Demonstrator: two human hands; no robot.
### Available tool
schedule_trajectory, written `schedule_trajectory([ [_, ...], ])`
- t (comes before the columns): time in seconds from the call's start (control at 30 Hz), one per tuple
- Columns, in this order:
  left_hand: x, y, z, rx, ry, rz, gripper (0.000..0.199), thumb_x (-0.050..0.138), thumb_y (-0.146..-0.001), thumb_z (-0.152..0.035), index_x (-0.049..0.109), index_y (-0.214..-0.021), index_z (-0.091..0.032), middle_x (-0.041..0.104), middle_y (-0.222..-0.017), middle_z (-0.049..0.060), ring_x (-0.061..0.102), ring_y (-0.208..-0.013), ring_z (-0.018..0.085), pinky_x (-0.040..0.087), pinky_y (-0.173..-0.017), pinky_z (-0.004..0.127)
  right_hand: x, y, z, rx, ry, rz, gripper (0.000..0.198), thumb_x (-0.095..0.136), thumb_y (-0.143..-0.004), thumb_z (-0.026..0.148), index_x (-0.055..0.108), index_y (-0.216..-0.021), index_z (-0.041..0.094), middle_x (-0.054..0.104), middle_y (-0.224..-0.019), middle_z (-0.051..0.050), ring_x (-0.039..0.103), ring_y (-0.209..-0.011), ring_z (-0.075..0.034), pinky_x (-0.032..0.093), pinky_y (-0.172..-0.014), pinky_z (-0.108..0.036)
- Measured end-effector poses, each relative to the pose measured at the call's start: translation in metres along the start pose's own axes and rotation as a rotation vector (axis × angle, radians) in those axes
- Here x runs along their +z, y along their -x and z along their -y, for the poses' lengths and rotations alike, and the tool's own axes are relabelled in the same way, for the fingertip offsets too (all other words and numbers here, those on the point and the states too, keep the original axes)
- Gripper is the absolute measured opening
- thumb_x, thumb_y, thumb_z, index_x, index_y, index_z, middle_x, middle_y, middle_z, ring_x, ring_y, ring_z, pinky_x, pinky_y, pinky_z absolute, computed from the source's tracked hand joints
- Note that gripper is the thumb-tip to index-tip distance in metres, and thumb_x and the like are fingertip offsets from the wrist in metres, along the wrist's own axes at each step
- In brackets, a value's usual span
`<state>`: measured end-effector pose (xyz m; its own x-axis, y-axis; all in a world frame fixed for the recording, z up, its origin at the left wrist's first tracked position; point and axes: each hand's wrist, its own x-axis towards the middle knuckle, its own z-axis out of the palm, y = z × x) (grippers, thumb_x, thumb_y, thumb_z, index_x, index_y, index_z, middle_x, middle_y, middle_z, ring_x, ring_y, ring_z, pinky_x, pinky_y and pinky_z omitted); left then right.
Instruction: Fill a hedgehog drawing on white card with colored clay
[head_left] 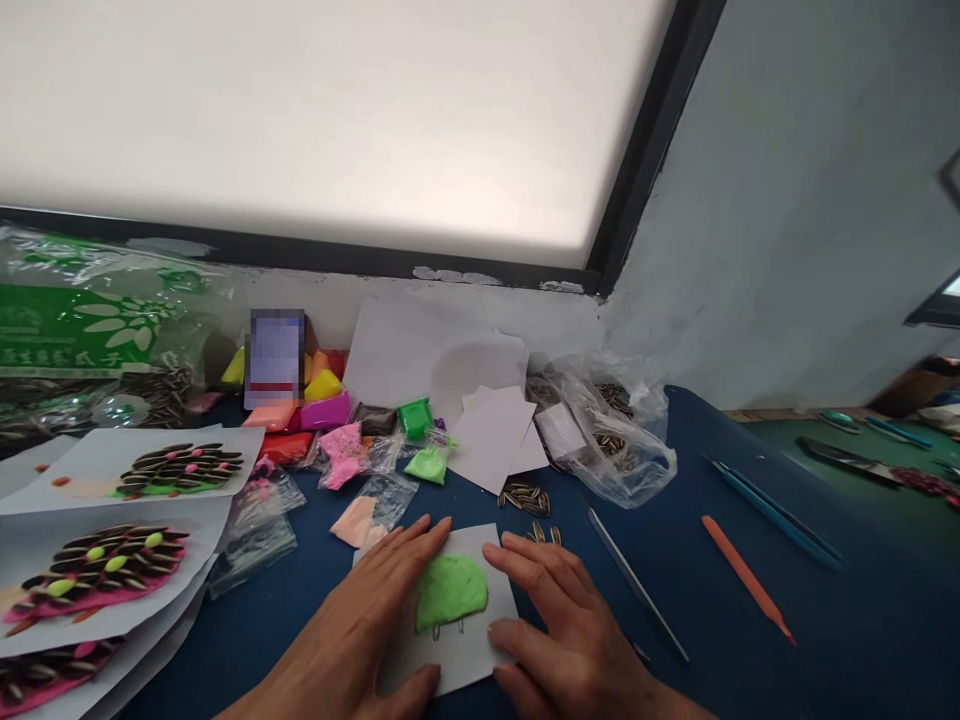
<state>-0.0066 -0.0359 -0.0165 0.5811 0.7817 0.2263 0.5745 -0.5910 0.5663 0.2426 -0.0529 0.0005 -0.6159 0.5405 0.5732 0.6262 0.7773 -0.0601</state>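
Table [660,540] space at the left bears sheets [201,522] dressed with seeds [161,480] and dots [116,563]; judged against these, the card [469,665] at the near middle looks only partway done. Left hand [375,600] and right hand [555,610] rest on its two sides, each grip wide and holding nothing. Clay [450,592] covers part of the card, with no seeds or dots on it, so those seem left to add. It is a bright green, flat, slightly lumpy patch, rounded on the far side. Loose seeds [525,497] lie just beyond the card. Drawn strokes [436,632] show bare at the clay's near edge.
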Motion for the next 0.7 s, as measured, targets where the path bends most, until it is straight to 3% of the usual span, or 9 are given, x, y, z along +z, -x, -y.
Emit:
schedule_trajectory([
  [0.17, 0.0016, 0.0006, 0.0012, 0.008, -0.003, -0.014, 0.095, 0.058, -0.076, -0.016, 0.007, -0.153, -0.038, 0.028, -0.159, 0.0, 0.027, -0.145, 0.029, 0.026, -0.117, 0.054, 0.0013, -0.001, 0.0, 0.051, -0.074, 0.041, 0.017, 0.045, -0.094, 0.024, 0.062, -0.095, 0.019, 0.05, -0.138, -0.015, 0.04, -0.134, -0.03, 0.038, -0.102, -0.047],
  [0.33, 0.0003, 0.0002, -0.0005, -0.006, -0.004, -0.011, 0.095, 0.058, -0.075, -0.016, 0.009, -0.153, -0.038, 0.029, -0.159, 0.0, 0.028, -0.144, 0.03, 0.027, -0.116, 0.054, -0.0029, -0.0028, -0.0002, 0.102, -0.073, 0.169, 0.014, 0.049, -0.093, 0.024, 0.06, -0.101, 0.02, 0.048, -0.141, -0.016, 0.039, -0.135, -0.033, 0.039, -0.102, -0.051],
  [0.57, -0.0006, -0.0006, -0.0015, 0.009, -0.009, -0.015, 0.095, 0.057, -0.075, -0.015, 0.008, -0.153, -0.039, 0.028, -0.159, -0.001, 0.028, -0.144, 0.029, 0.027, -0.116, 0.052, -0.0002, -0.001, 0.0002, 0.091, -0.097, 0.069, 0.014, 0.049, -0.091, 0.019, 0.062, -0.095, 0.021, 0.05, -0.138, -0.014, 0.041, -0.132, -0.031, 0.037, -0.103, -0.049],
  [0.7, -0.0012, -0.0004, -0.0015, 0.003, -0.007, -0.013, 0.094, 0.058, -0.075, -0.016, 0.01, -0.153, -0.038, 0.03, -0.158, 0.0, 0.027, -0.144, 0.029, 0.028, -0.116, 0.052, -0.0007, -0.0019, 0.0, 0.07, -0.092, 0.112, 0.012, 0.051, -0.091, 0.021, 0.063, -0.095, 0.021, 0.049, -0.139, -0.014, 0.038, -0.135, -0.031, 0.036, -0.103, -0.049],
])
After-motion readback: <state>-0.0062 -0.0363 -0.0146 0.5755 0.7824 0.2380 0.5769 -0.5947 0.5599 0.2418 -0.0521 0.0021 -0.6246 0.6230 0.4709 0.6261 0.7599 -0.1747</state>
